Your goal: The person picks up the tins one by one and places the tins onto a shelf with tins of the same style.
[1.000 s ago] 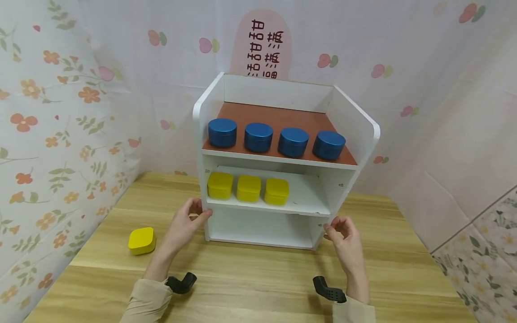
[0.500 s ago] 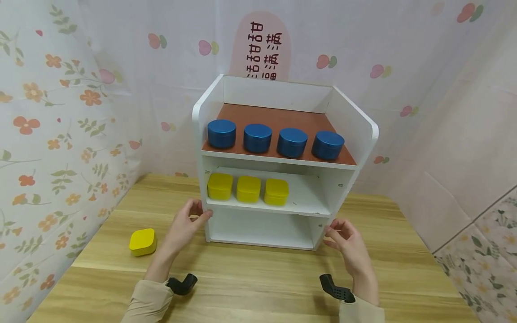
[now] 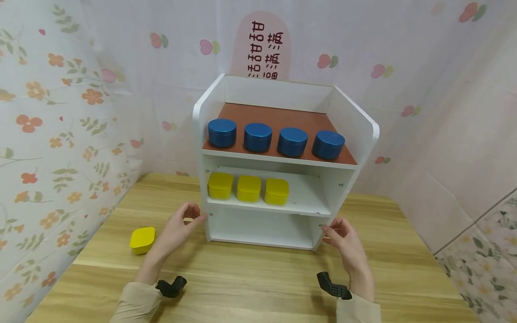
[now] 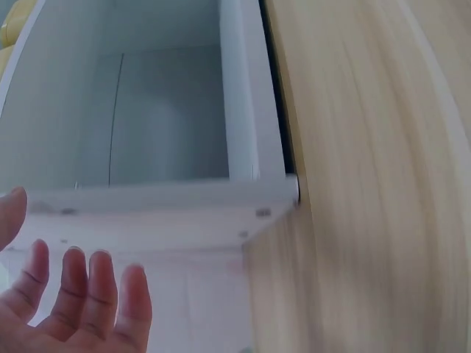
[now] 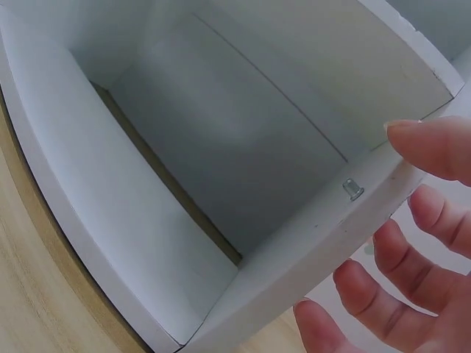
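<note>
A white shelf unit [image 3: 355,117] with a brown top board stands upright on the wooden table. My left hand [image 3: 174,231] is beside its left side panel, fingers loosely bent and holding nothing. The left wrist view shows those fingers [image 4: 101,290] spread apart from the panel. On the right, my right hand [image 3: 348,246] holds the front edge of the side panel, thumb over the edge and fingers along the outside. Several round blue tins [image 3: 258,137] line the top board. Three yellow square boxes [image 3: 248,188] stand on the middle shelf, towards its left.
Another yellow box [image 3: 142,240] lies on the table [image 3: 250,287] left of the left forearm. A small clear peg [image 5: 353,189] juts from the inside of the right panel. Patterned curtains [image 3: 161,107] hang behind and at both sides.
My left hand has let go of the left panel and drawn slightly left. The right hand has shifted a little and stays at the right panel. Boxes and tins keep their places.
</note>
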Demonstrator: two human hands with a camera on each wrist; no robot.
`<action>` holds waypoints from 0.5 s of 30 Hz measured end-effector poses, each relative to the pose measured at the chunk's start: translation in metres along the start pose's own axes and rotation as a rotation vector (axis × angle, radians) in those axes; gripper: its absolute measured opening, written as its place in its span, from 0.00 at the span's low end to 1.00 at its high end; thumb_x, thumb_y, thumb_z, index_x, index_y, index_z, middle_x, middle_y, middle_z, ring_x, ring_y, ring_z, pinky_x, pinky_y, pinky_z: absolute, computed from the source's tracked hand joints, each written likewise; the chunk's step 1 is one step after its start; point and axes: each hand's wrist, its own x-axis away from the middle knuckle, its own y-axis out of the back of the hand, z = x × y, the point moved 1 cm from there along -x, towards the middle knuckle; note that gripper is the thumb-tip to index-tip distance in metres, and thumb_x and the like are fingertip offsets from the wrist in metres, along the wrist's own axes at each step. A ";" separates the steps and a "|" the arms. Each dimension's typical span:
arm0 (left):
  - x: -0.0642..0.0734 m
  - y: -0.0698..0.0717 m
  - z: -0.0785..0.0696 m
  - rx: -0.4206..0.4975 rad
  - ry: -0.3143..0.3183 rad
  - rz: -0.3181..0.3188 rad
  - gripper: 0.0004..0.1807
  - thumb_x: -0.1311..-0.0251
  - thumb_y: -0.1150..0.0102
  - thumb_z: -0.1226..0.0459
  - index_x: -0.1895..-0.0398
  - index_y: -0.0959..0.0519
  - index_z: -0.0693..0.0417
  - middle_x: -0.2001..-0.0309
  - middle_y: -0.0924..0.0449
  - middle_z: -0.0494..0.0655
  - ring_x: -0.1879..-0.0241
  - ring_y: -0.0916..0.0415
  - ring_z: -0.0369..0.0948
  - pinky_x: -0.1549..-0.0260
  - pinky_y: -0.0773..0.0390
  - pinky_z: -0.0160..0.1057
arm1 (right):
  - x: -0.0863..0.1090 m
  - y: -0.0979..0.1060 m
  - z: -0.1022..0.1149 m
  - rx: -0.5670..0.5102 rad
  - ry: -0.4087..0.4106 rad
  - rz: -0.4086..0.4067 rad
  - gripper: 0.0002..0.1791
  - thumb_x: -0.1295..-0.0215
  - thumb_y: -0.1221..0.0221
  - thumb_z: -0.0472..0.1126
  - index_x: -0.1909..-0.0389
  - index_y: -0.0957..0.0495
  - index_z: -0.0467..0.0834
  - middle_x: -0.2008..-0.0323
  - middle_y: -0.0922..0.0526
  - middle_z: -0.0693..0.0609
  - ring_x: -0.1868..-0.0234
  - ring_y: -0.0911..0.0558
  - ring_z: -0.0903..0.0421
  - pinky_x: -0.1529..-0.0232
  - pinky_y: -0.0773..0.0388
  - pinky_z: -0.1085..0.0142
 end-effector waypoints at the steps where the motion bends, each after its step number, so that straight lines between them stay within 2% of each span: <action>1: 0.001 0.003 0.000 -0.016 -0.001 0.003 0.20 0.33 0.41 0.53 0.50 0.30 0.59 0.54 0.27 0.52 0.49 0.30 0.46 0.50 0.29 0.48 | 0.000 0.000 0.000 0.000 0.000 -0.001 0.15 0.33 0.38 0.37 0.56 0.33 0.33 0.57 0.23 0.50 0.55 0.24 0.55 0.55 0.22 0.58; 6: 0.007 0.021 -0.003 -0.095 -0.021 0.018 0.20 0.32 0.42 0.53 0.48 0.30 0.58 0.52 0.27 0.52 0.48 0.31 0.47 0.50 0.29 0.46 | 0.002 0.001 0.000 -0.002 -0.010 -0.001 0.16 0.33 0.39 0.37 0.56 0.34 0.33 0.57 0.24 0.50 0.55 0.24 0.55 0.54 0.22 0.56; 11: 0.015 0.039 -0.002 -0.167 -0.049 0.020 0.20 0.32 0.41 0.54 0.49 0.29 0.60 0.50 0.26 0.55 0.47 0.30 0.47 0.54 0.27 0.39 | 0.002 0.000 0.001 -0.006 -0.008 0.006 0.15 0.32 0.39 0.38 0.56 0.34 0.33 0.57 0.23 0.50 0.54 0.24 0.54 0.54 0.23 0.56; 15: 0.023 0.053 0.004 -0.240 -0.070 0.023 0.20 0.32 0.42 0.55 0.49 0.29 0.62 0.50 0.26 0.57 0.48 0.29 0.50 0.55 0.26 0.42 | 0.001 -0.001 0.001 -0.011 -0.010 0.008 0.15 0.31 0.40 0.37 0.56 0.34 0.33 0.57 0.24 0.50 0.54 0.25 0.52 0.54 0.23 0.56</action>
